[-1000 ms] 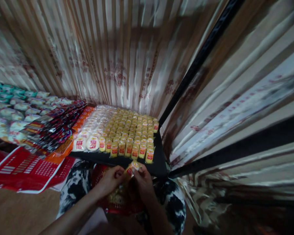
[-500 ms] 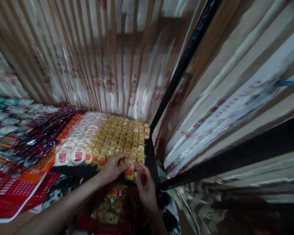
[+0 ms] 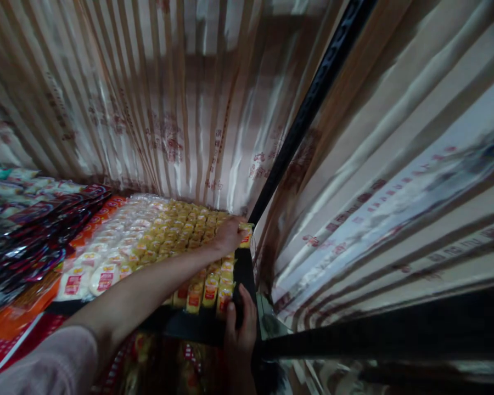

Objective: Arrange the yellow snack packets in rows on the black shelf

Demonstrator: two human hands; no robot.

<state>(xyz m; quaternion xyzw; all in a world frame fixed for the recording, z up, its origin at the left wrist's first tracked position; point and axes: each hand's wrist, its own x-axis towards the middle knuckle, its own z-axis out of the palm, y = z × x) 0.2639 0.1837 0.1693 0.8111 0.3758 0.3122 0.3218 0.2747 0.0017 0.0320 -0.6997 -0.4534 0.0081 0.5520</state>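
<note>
You're holding your left hand (image 3: 229, 235) against the yellow pack (image 3: 245, 237) at the far right of the bench (image 3: 242, 269); whether it's pinching, you cannot tell. Your right hand (image 3: 242, 326) is spreading thumb from fingers, near right. Red labels (image 3: 209, 292) are blurring unreadably.

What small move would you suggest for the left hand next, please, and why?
I'd probably have the left hand nudge the yellow packet at its fingers inward, since it sits at the far right corner of the black table, close to the edge.
</note>
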